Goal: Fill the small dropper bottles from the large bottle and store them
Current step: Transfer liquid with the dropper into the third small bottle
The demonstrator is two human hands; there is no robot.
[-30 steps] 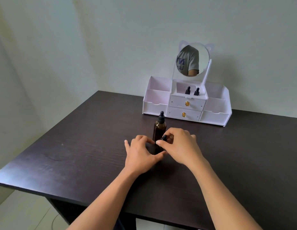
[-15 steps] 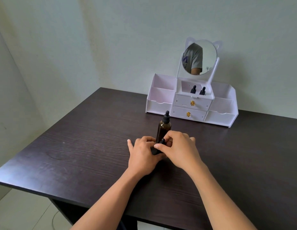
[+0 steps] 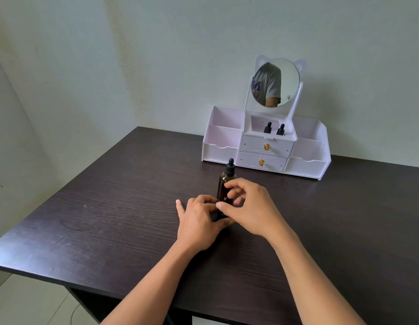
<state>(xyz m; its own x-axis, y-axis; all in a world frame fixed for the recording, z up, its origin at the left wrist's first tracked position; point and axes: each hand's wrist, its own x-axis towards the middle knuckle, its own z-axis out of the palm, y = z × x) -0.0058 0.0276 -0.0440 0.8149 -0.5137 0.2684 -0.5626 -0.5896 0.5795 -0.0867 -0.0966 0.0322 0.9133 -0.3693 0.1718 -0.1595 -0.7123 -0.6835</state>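
One dark table [image 3: 110, 207] carries everything. White organiser [image 3: 222, 151] sits at 1 o'clock from the hands, against the wall, round mirror [image 3: 285, 83] on top. Large bottle [image 3: 223, 181], amber, dropper cap on, stands upright at 12 o'clock, just behind the fingers. Left hand [image 3: 199, 224]: grip curled round the small dropper bottle [image 3: 221, 215], which stands on the table between both hands, mostly hidden. Right hand [image 3: 255, 209]: thumb and a fingertip pinch at that bottle's top, other fingers lifted clear. Stored dropper bottles [image 3: 267, 127], two, stand in the organiser's centre top compartment.

Step in hand, by my reading: unscrewing the small cap. Keep the left grip low and firm on the body so only the cap turns. Keep the base flat on the table. Lift the dropper straight up and mind the large bottle close behind.

Against half a second ago: right-hand fingers have fanned open above the cap. Large bottle and stored pair unmoved
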